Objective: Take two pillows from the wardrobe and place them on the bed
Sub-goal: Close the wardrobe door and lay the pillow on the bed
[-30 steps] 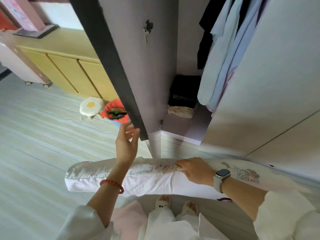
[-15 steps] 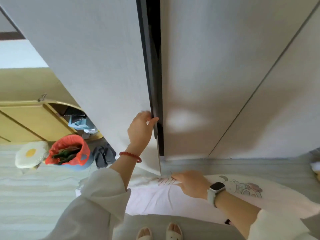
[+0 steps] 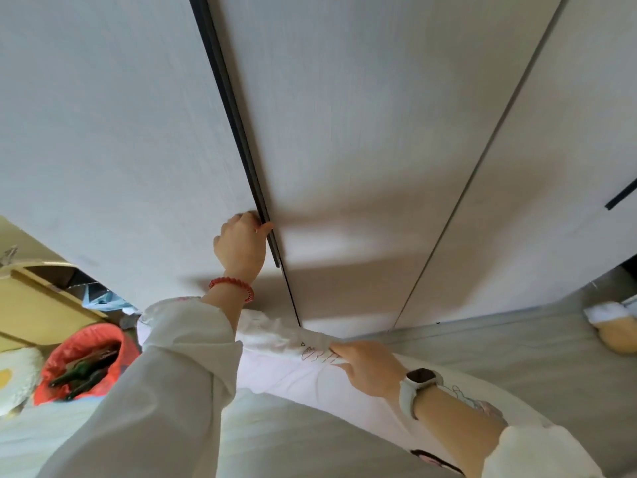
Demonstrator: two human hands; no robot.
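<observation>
Right hand [image 3: 365,363] pinches top seam of pillow [image 3: 286,367] | left hand [image 3: 241,244] curls on wardrobe door [image 3: 113,160] edge, above pillow | pillow lies below door, long axis crosswise to it | right hand nearer; carry likely falls to it

left hand [image 3: 241,246] raised, right hand [image 3: 367,365] gripping

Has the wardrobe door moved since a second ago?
Yes. The wardrobe door has swung shut against the neighbouring fixed panel, hiding the clothes inside; the left hand grips its dark edge.
</observation>
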